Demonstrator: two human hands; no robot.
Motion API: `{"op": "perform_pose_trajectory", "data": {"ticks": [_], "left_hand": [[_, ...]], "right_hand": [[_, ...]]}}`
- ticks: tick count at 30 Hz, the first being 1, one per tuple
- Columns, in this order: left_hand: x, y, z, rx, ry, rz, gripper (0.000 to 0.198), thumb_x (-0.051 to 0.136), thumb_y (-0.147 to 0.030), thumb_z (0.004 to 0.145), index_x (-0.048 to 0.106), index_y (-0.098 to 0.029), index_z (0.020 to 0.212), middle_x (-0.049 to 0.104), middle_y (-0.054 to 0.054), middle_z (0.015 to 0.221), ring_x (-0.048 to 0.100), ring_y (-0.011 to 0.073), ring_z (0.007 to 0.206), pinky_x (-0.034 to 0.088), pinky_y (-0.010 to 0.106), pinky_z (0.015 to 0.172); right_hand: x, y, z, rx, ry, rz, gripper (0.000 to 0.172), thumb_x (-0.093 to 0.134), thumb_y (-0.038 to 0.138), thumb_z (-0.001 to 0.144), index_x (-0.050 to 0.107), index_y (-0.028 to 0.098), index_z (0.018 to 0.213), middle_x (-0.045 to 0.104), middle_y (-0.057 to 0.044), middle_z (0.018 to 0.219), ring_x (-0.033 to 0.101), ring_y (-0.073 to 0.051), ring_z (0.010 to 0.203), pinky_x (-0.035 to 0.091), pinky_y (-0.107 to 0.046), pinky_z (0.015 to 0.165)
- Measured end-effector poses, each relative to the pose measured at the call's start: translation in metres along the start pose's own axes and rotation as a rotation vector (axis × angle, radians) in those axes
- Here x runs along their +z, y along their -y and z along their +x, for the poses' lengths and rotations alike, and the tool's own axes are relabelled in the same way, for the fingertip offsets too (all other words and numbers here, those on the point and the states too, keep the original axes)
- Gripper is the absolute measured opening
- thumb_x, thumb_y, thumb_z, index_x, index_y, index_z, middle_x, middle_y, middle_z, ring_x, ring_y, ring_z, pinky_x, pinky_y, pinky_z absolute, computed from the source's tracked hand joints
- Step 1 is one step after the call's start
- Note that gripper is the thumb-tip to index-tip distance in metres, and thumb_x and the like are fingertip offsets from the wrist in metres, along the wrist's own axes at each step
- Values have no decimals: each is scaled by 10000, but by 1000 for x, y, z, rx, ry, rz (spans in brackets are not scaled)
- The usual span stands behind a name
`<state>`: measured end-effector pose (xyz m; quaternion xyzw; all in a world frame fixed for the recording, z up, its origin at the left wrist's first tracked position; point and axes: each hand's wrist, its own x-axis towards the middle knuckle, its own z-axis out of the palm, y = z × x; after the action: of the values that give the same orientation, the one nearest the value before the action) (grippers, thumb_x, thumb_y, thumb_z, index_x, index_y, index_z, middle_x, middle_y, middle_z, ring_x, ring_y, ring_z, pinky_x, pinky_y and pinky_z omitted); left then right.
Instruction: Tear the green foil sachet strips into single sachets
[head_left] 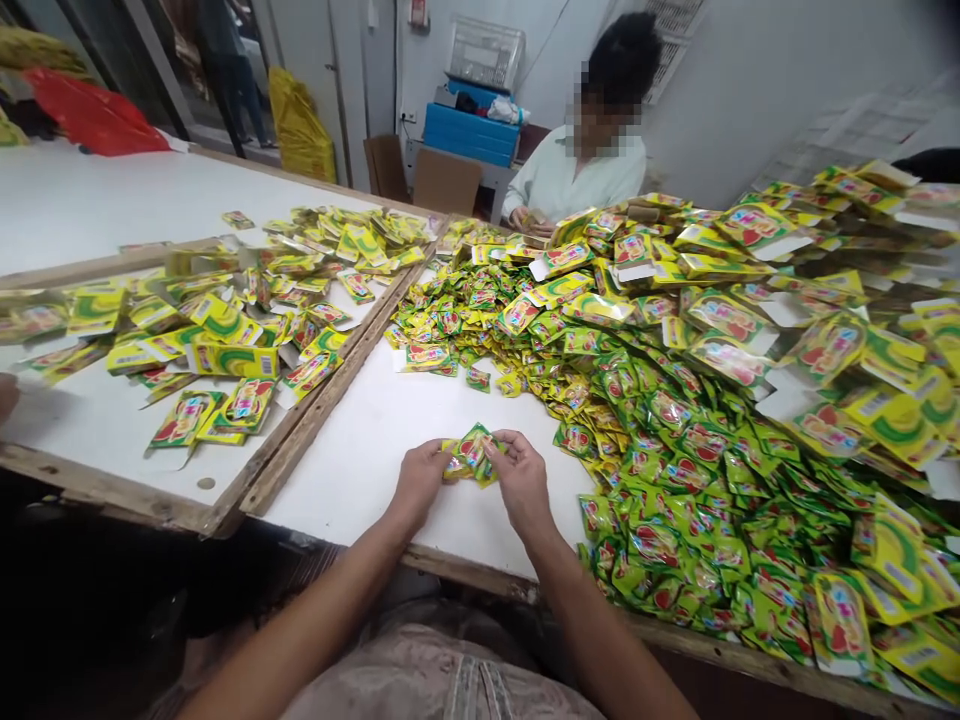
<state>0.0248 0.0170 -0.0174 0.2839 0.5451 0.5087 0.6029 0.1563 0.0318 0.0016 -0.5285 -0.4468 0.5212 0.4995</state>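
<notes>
Near the front edge of the white table, my left hand [421, 478] and my right hand [523, 480] come together around a few small green and yellow packets [474, 453]. Fingers and thumbs of both hands are closed on the packets, one hand at each side. The packets overlap, so I cannot tell exactly how many there are. Just to the right spreads a big heap of green packets [686, 540] with red fruit pictures. Beyond my hands, a single packet [478, 379] lies by a yellow and green box [426, 357].
Many small yellow boxes [810, 350] are piled over the heap at the right. More boxes [232, 360] lie on the left table section, past a raised wooden strip [337, 385]. A co-worker [581, 170] sits across the table. Another person's hand [7, 395] shows at the left edge.
</notes>
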Motion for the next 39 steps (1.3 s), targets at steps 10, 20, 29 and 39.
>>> {"op": "perform_pose_trajectory", "data": {"ticks": [10, 20, 29, 39], "left_hand": [[15, -15, -7, 52, 8, -127, 429, 748, -411, 598, 638, -126, 899, 724, 72, 842, 664, 188, 767, 530, 276, 676], [5, -24, 9, 129, 117, -48, 260, 732, -306, 587, 659, -143, 777, 705, 31, 754, 638, 164, 680, 494, 271, 670], [-6, -91, 104, 415, -158, 1096, 510, 602, -304, 731, 520, -136, 1205, 591, 164, 1205, 514, 294, 1114, 396, 377, 899], [-16, -82, 109, 546, 173, 1542, 351, 615, -194, 694, 618, -187, 1044, 641, 99, 1064, 496, 274, 1072, 382, 354, 902]], "right_hand": [[14, -7, -2, -67, -243, -223, 286, 636, 422, 676, 464, 203, 607, 501, 44, 532, 461, -108, 501, 380, -226, 472], [7, 2, 17, 125, 241, 37, 369, 688, 452, 658, 602, 158, 863, 658, -35, 786, 603, -173, 698, 489, -299, 650], [-6, -25, 28, -39, 7, -190, 256, 590, 435, 749, 468, 211, 767, 526, 49, 592, 504, -130, 544, 407, -236, 500], [-14, -23, 33, -59, -90, -158, 300, 579, 450, 731, 584, 179, 859, 623, -4, 672, 573, -164, 625, 466, -267, 579]]}}
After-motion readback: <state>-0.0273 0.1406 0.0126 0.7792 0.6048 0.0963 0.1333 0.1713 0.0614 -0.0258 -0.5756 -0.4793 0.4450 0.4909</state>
